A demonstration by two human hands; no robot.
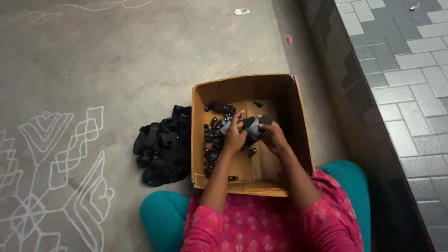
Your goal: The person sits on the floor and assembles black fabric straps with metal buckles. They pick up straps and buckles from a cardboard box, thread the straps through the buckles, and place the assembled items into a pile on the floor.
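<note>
Two hands, left hand [234, 136] and right hand [272, 135], are clenched on black parts [254, 126]; these are best kept over the cardboard box [298, 116].

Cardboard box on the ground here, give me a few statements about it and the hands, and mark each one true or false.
1. Both hands are inside the cardboard box. True.
2. The left hand and right hand hold a dark part between them. True.
3. The box is shut with a lid. False: it is open at the top.
4. The pile of dark parts lies right of the box. False: it lies on its left.
5. Small dark pieces lie in the box. True.
</note>
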